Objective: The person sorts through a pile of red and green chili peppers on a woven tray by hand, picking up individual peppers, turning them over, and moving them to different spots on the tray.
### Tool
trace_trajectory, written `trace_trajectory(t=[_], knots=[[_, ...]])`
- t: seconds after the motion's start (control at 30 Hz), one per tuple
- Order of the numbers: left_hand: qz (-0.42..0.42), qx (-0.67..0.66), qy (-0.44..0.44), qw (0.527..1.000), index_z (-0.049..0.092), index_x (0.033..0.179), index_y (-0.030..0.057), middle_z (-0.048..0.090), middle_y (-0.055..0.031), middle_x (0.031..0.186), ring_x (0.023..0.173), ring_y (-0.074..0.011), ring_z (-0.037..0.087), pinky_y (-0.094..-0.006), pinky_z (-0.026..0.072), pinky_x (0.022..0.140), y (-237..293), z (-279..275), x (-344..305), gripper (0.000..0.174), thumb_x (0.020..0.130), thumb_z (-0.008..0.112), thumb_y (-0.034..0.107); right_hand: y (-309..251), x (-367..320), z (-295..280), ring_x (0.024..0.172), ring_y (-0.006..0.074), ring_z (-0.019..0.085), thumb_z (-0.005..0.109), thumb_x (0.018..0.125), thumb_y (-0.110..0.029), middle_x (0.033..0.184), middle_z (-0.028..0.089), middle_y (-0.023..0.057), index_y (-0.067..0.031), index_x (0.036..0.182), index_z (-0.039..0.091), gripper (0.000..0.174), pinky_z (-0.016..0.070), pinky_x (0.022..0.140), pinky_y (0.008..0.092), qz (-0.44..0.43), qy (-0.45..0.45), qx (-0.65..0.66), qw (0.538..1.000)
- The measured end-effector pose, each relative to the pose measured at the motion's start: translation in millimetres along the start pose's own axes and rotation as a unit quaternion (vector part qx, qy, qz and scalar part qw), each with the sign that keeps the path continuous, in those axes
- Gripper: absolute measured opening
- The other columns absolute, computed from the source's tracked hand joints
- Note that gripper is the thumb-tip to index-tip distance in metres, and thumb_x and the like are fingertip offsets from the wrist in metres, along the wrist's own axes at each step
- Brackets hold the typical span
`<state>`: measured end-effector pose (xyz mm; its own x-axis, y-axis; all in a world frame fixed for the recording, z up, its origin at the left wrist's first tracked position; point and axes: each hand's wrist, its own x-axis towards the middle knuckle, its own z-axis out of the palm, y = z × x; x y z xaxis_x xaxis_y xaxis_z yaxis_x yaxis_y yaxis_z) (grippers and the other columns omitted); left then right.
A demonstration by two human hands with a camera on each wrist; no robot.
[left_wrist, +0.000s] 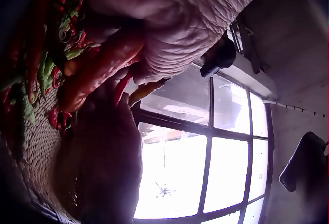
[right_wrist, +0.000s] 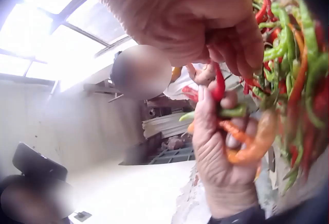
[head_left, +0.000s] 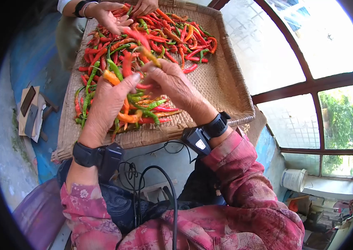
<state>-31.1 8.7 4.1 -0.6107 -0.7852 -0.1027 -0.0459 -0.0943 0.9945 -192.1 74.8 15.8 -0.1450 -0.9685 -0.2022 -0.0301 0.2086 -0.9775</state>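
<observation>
While left fingers (head_left: 129, 84) and right fingers (head_left: 156, 74) grip peppers (head_left: 110, 78), woven tray (head_left: 223, 89) sits near windows (head_left: 276, 48).

Site: looks like a home, either a room or a glazed porch; cannot tell which. Evidence: large dark-framed windows (head_left: 310, 86) run along one side, green foliage (head_left: 343, 114) visible through the panes. Pale ledge (head_left: 337, 188) below them, white bucket (head_left: 294, 180) at its near end; mixed household clutter (head_left: 328, 214) underneath, items too small to identify. Opposite side: two phone-like slabs on a light board (head_left: 23, 125), against worn blue paintwork (head_left: 30, 41). Right wrist view shows a plain pale wall (right_wrist: 77, 111). Broad woven tray (head_left: 228, 98) holds loose chili peppers (head_left: 160, 39); patterned pink everyday sleeve (head_left: 243, 166) alongside.
</observation>
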Motion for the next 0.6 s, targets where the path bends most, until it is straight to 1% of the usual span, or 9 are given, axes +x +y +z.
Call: trace_trajectory(t=[0.07, 0.13, 0.2, 0.23, 0.27, 0.33, 0.43, 0.47, 0.6], knots=[[0.032, -0.052, 0.073, 0.995, 0.065, 0.089, 0.0043, 0.059, 0.0003, 0.072, 0.067, -0.0071, 0.053, -0.0232, 0.0414, 0.062, -5.8, -7.4, 5.7, 0.022, 0.082, 0.066, 0.025, 2.1, 8.5, -14.9, 0.057, 0.0112, 0.058, 0.046, 0.095, -0.027, 0.074, 0.060, 0.0060, 0.0000, 0.096, 0.054, 0.029, 0.0485, 0.048, 0.0221, 0.037, 0.007, -0.067, 0.997], [0.023, -0.023, 0.081, 0.996, 0.064, 0.092, 0.0052, 0.058, 0.0011, 0.071, 0.066, -0.0067, 0.052, -0.0231, 0.0405, 0.062, 2.7, -12.6, 5.2, 0.021, 0.083, 0.065, 0.024, 2.7, 21.9, -37.9, 0.061, 0.0151, 0.061, 0.048, 0.093, -0.023, 0.074, 0.060, 0.0091, 0.0026, 0.090, 0.052, 0.026, 0.0519, 0.052, 0.0272, 0.027, -0.005, -0.107, 0.994], [0.058, -0.055, 0.106, 0.991, 0.063, 0.095, 0.0050, 0.058, 0.0006, 0.072, 0.067, -0.0071, 0.052, -0.0230, 0.0406, 0.064, 5.2, -14.0, 3.4, 0.023, 0.082, 0.066, 0.024, 12.5, 42.7, -61.0, 0.075, 0.0183, 0.063, 0.053, 0.091, -0.024, 0.087, 0.061, 0.0125, 0.0030, 0.094, 0.051, 0.027, 0.0542, 0.067, 0.0315, -0.275, 0.058, -0.048, 0.958], [0.046, -0.062, 0.111, 0.991, 0.062, 0.098, 0.0050, 0.058, 0.0003, 0.073, 0.068, -0.0075, 0.052, -0.0231, 0.0411, 0.064, 3.1, -15.9, 4.4, 0.025, 0.081, 0.067, 0.024, -1.7, 43.2, -60.0, 0.086, 0.0214, 0.062, 0.057, 0.090, -0.023, 0.094, 0.059, 0.0141, 0.0018, 0.097, 0.050, 0.027, 0.0526, 0.079, 0.0353, -0.185, 0.122, 0.271, 0.937], [0.045, -0.062, 0.115, 0.990, 0.062, 0.098, 0.0050, 0.058, 0.0003, 0.073, 0.068, -0.0075, 0.052, -0.0231, 0.0411, 0.064, 4.4, -16.5, 2.6, 0.025, 0.081, 0.067, 0.024, -10.0, 45.8, -61.8, 0.084, 0.0219, 0.062, 0.058, 0.089, -0.023, 0.093, 0.058, 0.0143, 0.0024, 0.100, 0.049, 0.029, 0.0536, 0.078, 0.0347, -0.176, 0.176, 0.336, 0.908], [0.062, -0.081, 0.121, 0.987, 0.062, 0.097, 0.0051, 0.059, 0.0001, 0.075, 0.069, -0.0076, 0.053, -0.0233, 0.0416, 0.065, 10.6, -14.9, 0.2, 0.025, 0.081, 0.067, 0.024, 8.8, 52.3, -70.3, 0.083, 0.0208, 0.063, 0.059, 0.088, -0.022, 0.093, 0.060, 0.0128, 0.0021, 0.104, 0.051, 0.030, 0.0539, 0.073, 0.0328, -0.157, 0.138, 0.289, 0.934], [0.041, -0.081, 0.112, 0.990, 0.062, 0.098, 0.0046, 0.059, 0.0001, 0.076, 0.071, -0.0074, 0.053, -0.0235, 0.0420, 0.065, 10.7, -20.5, 1.1, 0.026, 0.082, 0.067, 0.024, 36.7, 52.9, -54.8, 0.078, 0.0188, 0.063, 0.055, 0.091, -0.024, 0.091, 0.063, 0.0087, 0.0040, 0.112, 0.055, 0.035, 0.0528, 0.067, 0.0300, -0.051, 0.064, -0.081, 0.993], [0.041, -0.081, 0.113, 0.989, 0.062, 0.098, 0.0046, 0.059, 0.0001, 0.076, 0.071, -0.0074, 0.053, -0.0235, 0.0420, 0.065, 10.4, -20.5, 2.0, 0.026, 0.082, 0.067, 0.024, 45.9, 57.6, -53.8, 0.078, 0.0213, 0.064, 0.058, 0.087, -0.026, 0.091, 0.064, 0.0105, 0.0026, 0.109, 0.058, 0.035, 0.0519, 0.067, 0.0311, -0.125, 0.046, -0.318, 0.939], [0.061, -0.071, 0.104, 0.990, 0.062, 0.098, 0.0038, 0.059, 0.0000, 0.076, 0.070, -0.0071, 0.053, -0.0234, 0.0420, 0.065, 8.8, -21.8, 0.9, 0.025, 0.082, 0.067, 0.023, 52.3, 59.8, -44.6, 0.081, 0.0303, 0.064, 0.063, 0.080, -0.029, 0.087, 0.064, 0.0189, -0.0043, 0.107, 0.061, 0.036, 0.0507, 0.073, 0.0388, -0.109, 0.059, -0.476, 0.870]])
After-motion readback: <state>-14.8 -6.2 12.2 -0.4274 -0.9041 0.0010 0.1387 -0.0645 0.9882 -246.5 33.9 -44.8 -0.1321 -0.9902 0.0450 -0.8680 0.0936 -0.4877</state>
